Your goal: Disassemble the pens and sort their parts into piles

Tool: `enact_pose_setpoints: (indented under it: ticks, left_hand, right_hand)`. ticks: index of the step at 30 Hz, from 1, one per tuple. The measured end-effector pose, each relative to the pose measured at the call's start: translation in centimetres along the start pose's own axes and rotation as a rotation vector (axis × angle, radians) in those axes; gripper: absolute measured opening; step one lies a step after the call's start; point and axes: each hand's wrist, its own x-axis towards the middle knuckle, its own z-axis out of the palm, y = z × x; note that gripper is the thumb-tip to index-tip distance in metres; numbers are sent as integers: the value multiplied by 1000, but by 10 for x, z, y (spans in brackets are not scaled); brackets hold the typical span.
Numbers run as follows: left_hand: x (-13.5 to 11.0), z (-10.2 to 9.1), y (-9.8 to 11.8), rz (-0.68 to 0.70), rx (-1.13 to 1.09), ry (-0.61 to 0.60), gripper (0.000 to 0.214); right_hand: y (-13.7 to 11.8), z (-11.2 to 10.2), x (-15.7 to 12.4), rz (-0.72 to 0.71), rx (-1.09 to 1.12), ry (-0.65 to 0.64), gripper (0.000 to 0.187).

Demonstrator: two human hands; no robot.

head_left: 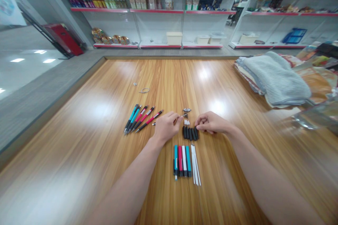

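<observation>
My left hand (167, 125) is closed in a pinch on a small part, possibly a spring or tip, that is too small to name. My right hand (211, 123) curls over the right end of a row of black pen grips (189, 133), fingers closed on one of them. Small silver tips (186, 110) lie just beyond the hands. Nearer to me lie several coloured pen barrels (181, 160) and thin white refills (195, 163). To the left rest several assembled pens (141, 119) in teal and red.
A wooden table (105, 140) carries everything. A small ring and a rubber band (144, 90) lie farther out. Folded cloths (277, 77) pile at the right edge. Store shelves (158, 10) with goods stand behind, a red box (63, 38) on the floor left.
</observation>
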Motion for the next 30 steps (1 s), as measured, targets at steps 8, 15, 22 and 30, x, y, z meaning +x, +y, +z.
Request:
enact_pose_setpoints:
  ticks: [8, 15, 22, 30]
  left_hand:
    - [-11, -11, -4, 22, -26, -4, 28]
    - [-30, -16, -15, 174, -172, -116, 23]
    - [-26, -23, 1, 172, -111, -266, 17]
    - [-19, -31, 9, 189, 60, -295, 30]
  right_hand:
    - [13, 16, -12, -261, -67, 281, 25]
    - [14, 29, -38, -508, -293, 324, 43]
    - [10, 30, -34, -527, -365, 269, 51]
    - [10, 30, -34, -534, -394, 257, 43]
